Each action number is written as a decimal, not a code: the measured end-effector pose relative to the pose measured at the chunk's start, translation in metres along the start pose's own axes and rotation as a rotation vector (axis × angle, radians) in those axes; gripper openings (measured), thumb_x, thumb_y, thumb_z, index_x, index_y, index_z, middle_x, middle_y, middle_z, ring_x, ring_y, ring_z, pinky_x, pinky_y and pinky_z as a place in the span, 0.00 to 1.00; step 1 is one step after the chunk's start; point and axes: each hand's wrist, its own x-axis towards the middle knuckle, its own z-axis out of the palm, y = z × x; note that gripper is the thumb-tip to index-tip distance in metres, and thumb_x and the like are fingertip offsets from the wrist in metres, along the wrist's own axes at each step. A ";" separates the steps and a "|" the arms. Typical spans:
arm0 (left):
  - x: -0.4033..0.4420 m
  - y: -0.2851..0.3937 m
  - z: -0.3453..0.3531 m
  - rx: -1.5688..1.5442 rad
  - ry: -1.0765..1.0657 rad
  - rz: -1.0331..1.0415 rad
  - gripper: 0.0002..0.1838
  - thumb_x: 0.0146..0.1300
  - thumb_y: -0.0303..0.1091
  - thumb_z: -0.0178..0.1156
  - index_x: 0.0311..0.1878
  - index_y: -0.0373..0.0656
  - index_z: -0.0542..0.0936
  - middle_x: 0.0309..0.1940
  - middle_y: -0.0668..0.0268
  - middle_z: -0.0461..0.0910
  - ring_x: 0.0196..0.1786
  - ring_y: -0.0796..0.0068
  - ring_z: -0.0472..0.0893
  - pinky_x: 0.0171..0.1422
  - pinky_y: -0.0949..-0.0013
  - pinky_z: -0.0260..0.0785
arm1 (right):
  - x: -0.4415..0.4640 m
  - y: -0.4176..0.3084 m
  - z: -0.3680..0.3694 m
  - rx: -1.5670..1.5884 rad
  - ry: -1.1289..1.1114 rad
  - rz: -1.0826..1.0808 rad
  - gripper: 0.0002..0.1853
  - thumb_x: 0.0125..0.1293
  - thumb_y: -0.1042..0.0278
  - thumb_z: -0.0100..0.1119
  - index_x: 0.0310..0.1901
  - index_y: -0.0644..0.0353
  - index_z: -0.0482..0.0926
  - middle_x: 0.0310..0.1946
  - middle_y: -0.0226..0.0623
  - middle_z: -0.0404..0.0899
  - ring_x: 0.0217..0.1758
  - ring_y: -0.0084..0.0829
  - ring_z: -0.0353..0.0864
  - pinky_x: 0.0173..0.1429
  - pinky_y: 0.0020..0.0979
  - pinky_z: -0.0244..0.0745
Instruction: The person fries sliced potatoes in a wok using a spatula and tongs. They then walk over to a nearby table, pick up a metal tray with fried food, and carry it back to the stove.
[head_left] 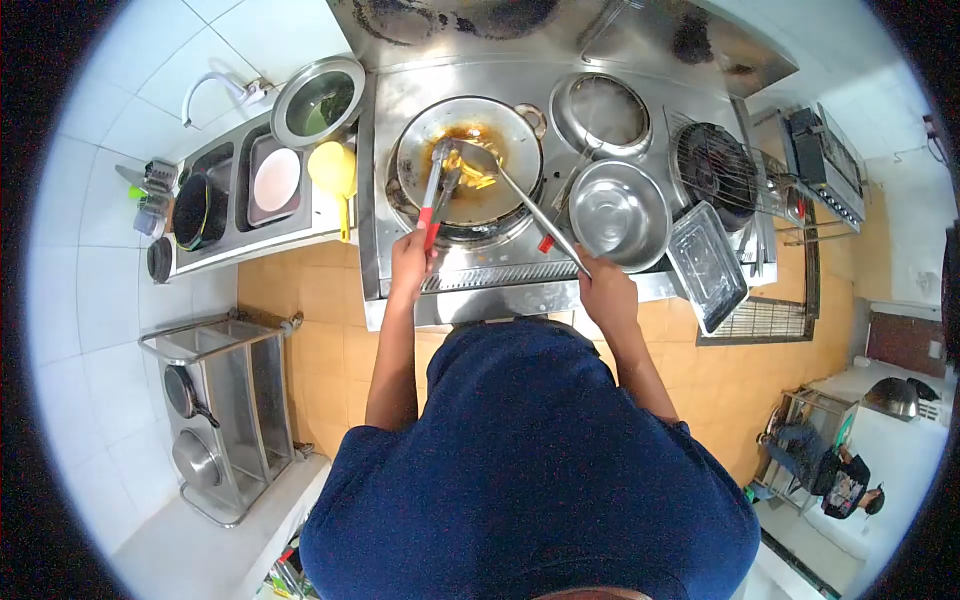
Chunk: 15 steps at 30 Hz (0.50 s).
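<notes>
My left hand (410, 262) is closed around the red grips of metal tongs (432, 195), whose dark tips reach into a wide wok (425, 145) on the stove. Wrapped round the end of a long metal handle, my right hand (607, 290) holds a spatula (478, 157) with its blade in the same wok. Yellowish food pieces (478, 180) in brown liquid lie around the tool heads. A steel bowl (620, 215) sits just beyond my right hand. The tips of both tools partly overlap the food.
A rectangular metal tray (708, 268) rests at the stove's right front. Behind the bowl is a covered pot (600, 112); a wire rack (715, 160) lies over a burner. Left are a sink (275, 180), a yellow dipper (332, 168) and a large pot (318, 105). Another person (840, 480) is at far right.
</notes>
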 end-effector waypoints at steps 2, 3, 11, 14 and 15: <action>0.000 0.000 -0.006 0.047 0.036 0.025 0.26 0.69 0.56 0.52 0.23 0.45 0.73 0.14 0.73 0.68 0.13 0.84 0.63 0.16 0.75 0.49 | 0.000 0.008 0.012 0.037 0.089 0.013 0.24 0.61 0.65 0.56 0.61 0.43 0.74 0.37 0.45 0.81 0.39 0.48 0.82 0.41 0.47 0.77; 0.000 0.001 -0.008 0.093 0.057 0.054 0.26 0.69 0.56 0.51 0.23 0.44 0.73 0.14 0.73 0.68 0.14 0.83 0.63 0.17 0.75 0.50 | 0.001 0.010 0.012 0.053 0.134 0.019 0.25 0.60 0.65 0.59 0.61 0.41 0.74 0.35 0.45 0.80 0.39 0.47 0.81 0.41 0.47 0.76; 0.022 -0.011 -0.010 0.639 0.218 0.393 0.31 0.69 0.53 0.51 0.25 0.28 0.76 0.16 0.51 0.73 0.22 0.63 0.74 0.30 0.56 0.63 | 0.020 0.033 0.028 0.126 0.078 0.051 0.25 0.60 0.68 0.58 0.61 0.56 0.74 0.40 0.54 0.80 0.42 0.52 0.80 0.46 0.47 0.75; 0.031 -0.026 -0.002 0.561 0.189 0.362 0.31 0.68 0.53 0.52 0.24 0.29 0.77 0.16 0.52 0.74 0.22 0.65 0.74 0.29 0.58 0.63 | 0.022 0.039 0.061 0.264 0.027 -0.011 0.25 0.59 0.70 0.59 0.59 0.63 0.74 0.42 0.57 0.80 0.45 0.54 0.80 0.50 0.44 0.75; 0.032 -0.028 0.000 0.532 0.172 0.316 0.31 0.69 0.53 0.52 0.24 0.30 0.77 0.16 0.55 0.74 0.22 0.66 0.74 0.29 0.60 0.62 | 0.022 0.038 0.070 0.312 -0.001 -0.033 0.24 0.59 0.71 0.59 0.59 0.65 0.74 0.43 0.57 0.80 0.47 0.54 0.80 0.51 0.43 0.75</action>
